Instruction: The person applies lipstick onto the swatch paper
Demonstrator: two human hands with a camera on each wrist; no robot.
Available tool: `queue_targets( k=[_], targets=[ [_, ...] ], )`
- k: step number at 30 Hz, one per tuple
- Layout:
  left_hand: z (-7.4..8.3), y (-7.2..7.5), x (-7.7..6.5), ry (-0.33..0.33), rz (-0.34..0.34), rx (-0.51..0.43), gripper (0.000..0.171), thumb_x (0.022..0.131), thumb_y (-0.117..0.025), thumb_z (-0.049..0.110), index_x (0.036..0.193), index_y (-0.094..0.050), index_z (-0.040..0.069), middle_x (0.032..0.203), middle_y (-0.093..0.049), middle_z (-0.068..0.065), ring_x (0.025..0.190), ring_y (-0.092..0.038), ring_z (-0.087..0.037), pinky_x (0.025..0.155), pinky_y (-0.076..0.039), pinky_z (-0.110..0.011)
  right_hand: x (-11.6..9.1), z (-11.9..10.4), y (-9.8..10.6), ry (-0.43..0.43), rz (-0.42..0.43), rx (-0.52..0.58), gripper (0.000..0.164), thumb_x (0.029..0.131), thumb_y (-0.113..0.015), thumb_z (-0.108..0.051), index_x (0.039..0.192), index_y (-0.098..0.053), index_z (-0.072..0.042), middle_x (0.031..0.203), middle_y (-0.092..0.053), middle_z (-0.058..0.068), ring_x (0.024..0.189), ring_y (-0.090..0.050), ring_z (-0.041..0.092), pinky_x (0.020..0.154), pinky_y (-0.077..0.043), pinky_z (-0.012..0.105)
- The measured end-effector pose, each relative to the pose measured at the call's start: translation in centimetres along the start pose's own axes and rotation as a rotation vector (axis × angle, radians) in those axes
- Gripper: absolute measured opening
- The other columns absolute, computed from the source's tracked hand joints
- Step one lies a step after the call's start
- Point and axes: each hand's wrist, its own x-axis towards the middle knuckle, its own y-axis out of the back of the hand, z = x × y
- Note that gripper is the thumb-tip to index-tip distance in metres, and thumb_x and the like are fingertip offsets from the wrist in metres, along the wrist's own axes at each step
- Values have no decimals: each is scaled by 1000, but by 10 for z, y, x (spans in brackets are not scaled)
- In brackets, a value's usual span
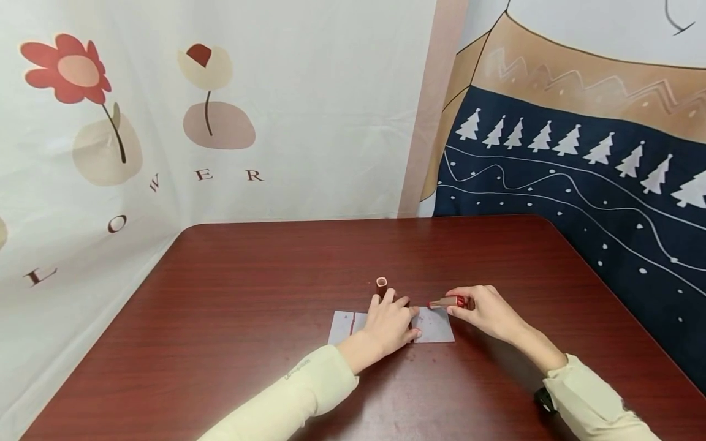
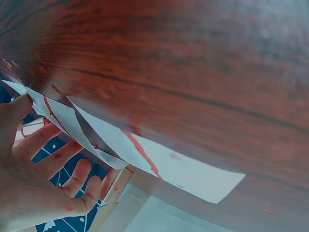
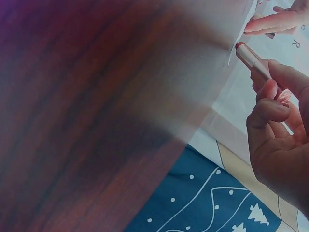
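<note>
Between thumb and fingers, my right hand (image 1: pixel 488 312) pinches a lipstick (image 1: pixel 448 302) from its base. Its red tip points left and sits right at the upper edge of the white paper (image 1: pixel 436 329). My left hand (image 1: pixel 387 323) rests with fairly straight, spread fingers on the paper and covers its middle. Another part of the white paper (image 1: pixel 339 327) shows left of that hand, with a red streak (image 1: pixel 352 323) across it. In the left wrist view, red streaks (image 2: pixel 141 152) mark two overlapping sheets. The lipstick cap (image 1: pixel 382 285) stands just beyond the left fingertips.
The dark red wooden table (image 1: pixel 248 275) spreads around the papers. Behind it hang a white curtain (image 1: pixel 331 92) with flower prints and a navy cloth (image 1: pixel 551 171) with white trees at the right.
</note>
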Motion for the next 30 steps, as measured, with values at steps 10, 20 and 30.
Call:
queue_targets(
  k=[10, 20, 30],
  targets=[
    [0, 0, 0, -4, 12, -1, 41, 83, -62, 51, 116, -66, 28, 119, -61, 3, 105, -44, -22, 78, -36, -40, -2, -3, 2, 9, -7, -1, 27, 80, -72, -10, 104, -68, 1, 60, -47, -11, 54, -41, 4, 46, -36, 22],
    [0, -1, 0, -5, 18, -4, 43, 83, -62, 51, 118, -66, 28, 121, -60, 2, 104, -45, -22, 77, -35, -39, -3, -2, 2, 31, -11, -12, 26, 81, -71, -10, 104, -67, 3, 59, -46, -11, 52, -40, 4, 45, -36, 22],
    [0, 1, -1, -4, 14, 1, 42, 83, -62, 52, 118, -66, 28, 120, -61, 2, 108, -44, -22, 78, -34, -39, -4, -4, 2, 19, -22, -9, 28, 81, -71, -10, 105, -67, 4, 58, -45, -10, 50, -39, 3, 44, -34, 21]
  ],
)
